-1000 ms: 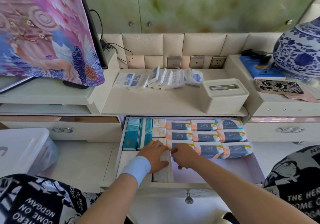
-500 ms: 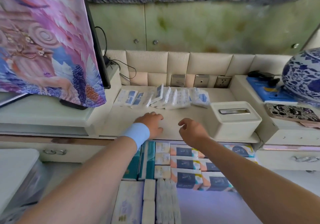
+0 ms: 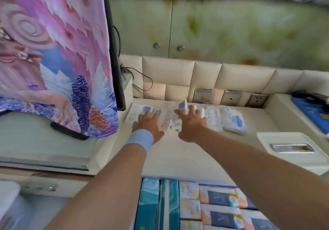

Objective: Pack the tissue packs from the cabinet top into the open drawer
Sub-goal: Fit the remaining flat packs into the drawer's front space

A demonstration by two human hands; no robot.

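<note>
Both hands have been carried forward from the front part of the cabinet top [image 3: 178, 151] to the row of tissue packs [image 3: 211, 117] lying along its back edge, under the padded wall panels. The left hand [image 3: 148, 125] is laid flat, fingers loosely spread, on the leftmost flat packs; the right hand [image 3: 191, 122] is spread wide over the tilted middle packs, nothing yet pinched. The gathering step is judged to be in hand. Next, several packs must be closed on and brought back to the open drawer [image 3: 204, 203] at the front edge, already lined with boxes and soft packs. Thin, slippery film wrappers are seen; sliding is likely.
</note>
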